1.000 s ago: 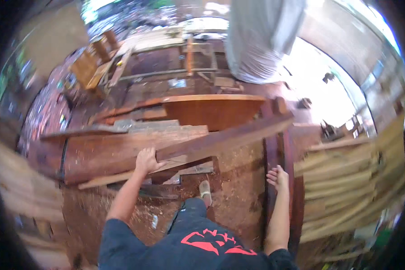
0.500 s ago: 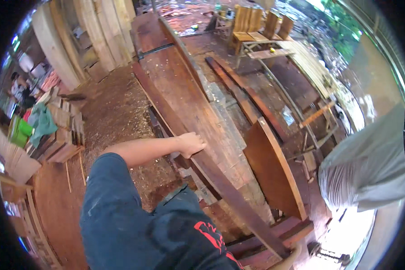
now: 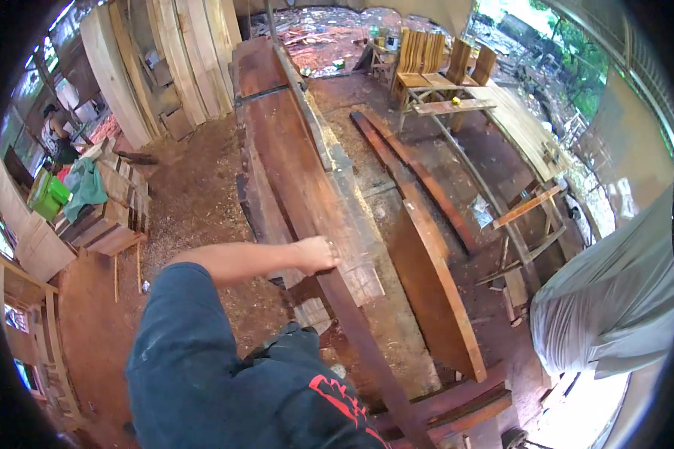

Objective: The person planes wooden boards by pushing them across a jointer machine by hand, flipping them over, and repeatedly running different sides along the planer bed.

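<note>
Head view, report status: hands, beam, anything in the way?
Left hand on dark wooden beam, grip unclear; right hand out of view. Beam slants toward lower edge. Brown panel to its right, gap between.

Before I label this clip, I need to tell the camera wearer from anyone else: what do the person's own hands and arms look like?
The bare left hand wears no glove, and its uncovered forearm meets a loose, dark blue-grey fabric short sleeve. The matching shirt has a jagged red print on the front. The right hand and arm are out of view.
</note>
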Demonstrator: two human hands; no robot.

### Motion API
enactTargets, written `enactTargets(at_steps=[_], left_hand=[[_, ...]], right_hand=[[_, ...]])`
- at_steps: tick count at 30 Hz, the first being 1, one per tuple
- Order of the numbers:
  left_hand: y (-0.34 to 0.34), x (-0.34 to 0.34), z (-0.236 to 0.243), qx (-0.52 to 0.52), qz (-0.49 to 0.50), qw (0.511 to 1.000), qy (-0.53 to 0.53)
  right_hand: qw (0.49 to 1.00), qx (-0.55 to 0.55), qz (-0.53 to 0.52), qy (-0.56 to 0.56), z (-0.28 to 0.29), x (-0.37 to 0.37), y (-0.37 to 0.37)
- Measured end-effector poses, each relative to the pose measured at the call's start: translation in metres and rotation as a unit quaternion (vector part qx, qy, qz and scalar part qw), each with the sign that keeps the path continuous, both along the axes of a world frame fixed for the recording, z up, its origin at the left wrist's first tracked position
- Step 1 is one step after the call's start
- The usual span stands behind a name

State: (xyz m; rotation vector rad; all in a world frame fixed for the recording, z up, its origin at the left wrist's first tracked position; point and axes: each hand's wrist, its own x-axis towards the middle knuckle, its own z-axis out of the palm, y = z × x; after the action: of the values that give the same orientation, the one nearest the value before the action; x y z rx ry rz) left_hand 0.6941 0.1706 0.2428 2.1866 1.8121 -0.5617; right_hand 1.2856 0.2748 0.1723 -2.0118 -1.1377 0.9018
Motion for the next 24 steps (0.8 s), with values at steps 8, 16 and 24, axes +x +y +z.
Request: enactTargets(at_steps=[8,16,24], left_hand=[[0.056,0.066,-0.037,0.072,-0.067,0.993,-0.061],[0.021,0.065,-0.016,0.085,-0.055,0.992,-0.073],[-0.069,0.081,-0.052,0.256,-0.051,0.965,-0.024]], right_hand=[[0.992,-0.026,-0.019,0.122,-0.007,0.015,-0.019],[0.972,-0.065,-0.031,0.223,-0.006,0.015,-0.022],[0.948,-0.075,-0.053,0.305,-0.005,0.028,-0.046]])
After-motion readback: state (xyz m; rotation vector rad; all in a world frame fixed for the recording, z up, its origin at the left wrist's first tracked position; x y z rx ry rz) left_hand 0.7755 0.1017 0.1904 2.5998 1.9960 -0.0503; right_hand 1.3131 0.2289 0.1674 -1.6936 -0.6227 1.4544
